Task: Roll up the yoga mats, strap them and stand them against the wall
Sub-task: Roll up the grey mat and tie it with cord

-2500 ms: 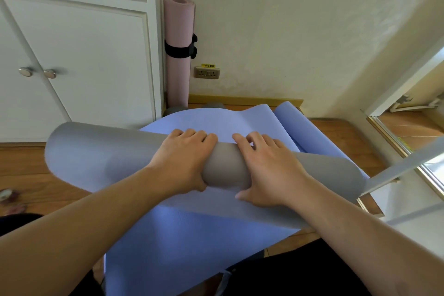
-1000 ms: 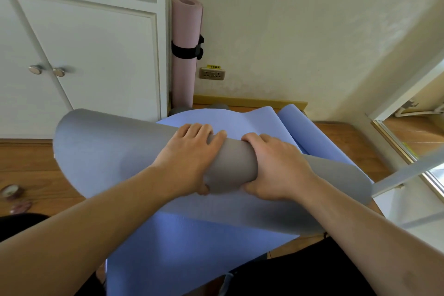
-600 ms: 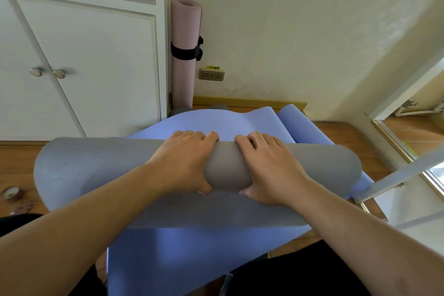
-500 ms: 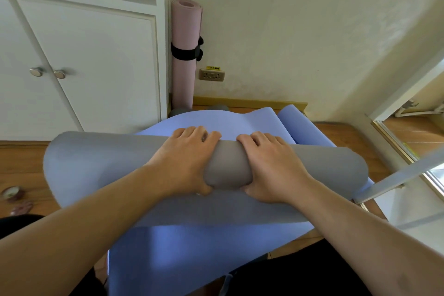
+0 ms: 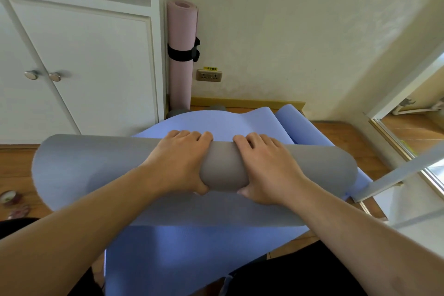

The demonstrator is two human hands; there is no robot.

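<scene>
A yoga mat, grey outside and blue inside, is partly rolled into a thick grey roll [image 5: 223, 170] lying crosswise in front of me. Its unrolled blue part [image 5: 223, 125] stretches toward the wall. My left hand [image 5: 179, 163] and my right hand [image 5: 266, 166] grip the middle of the roll side by side, fingers curled over its far side and thumbs under the near side. A pink rolled mat [image 5: 182, 55] with a black strap [image 5: 183, 51] stands upright against the wall beside the cabinet.
A white cabinet [image 5: 79, 60] with two knobs fills the left. A wall socket [image 5: 209, 75] sits low on the wall. A sliding-door frame [image 5: 396, 142] runs along the right. Small round objects [image 5: 10, 197] lie on the wooden floor at the left.
The roll has levelled out and shifted slightly; its left end, raised a second ago, has dropped. Both hands keep their grip at the middle.
</scene>
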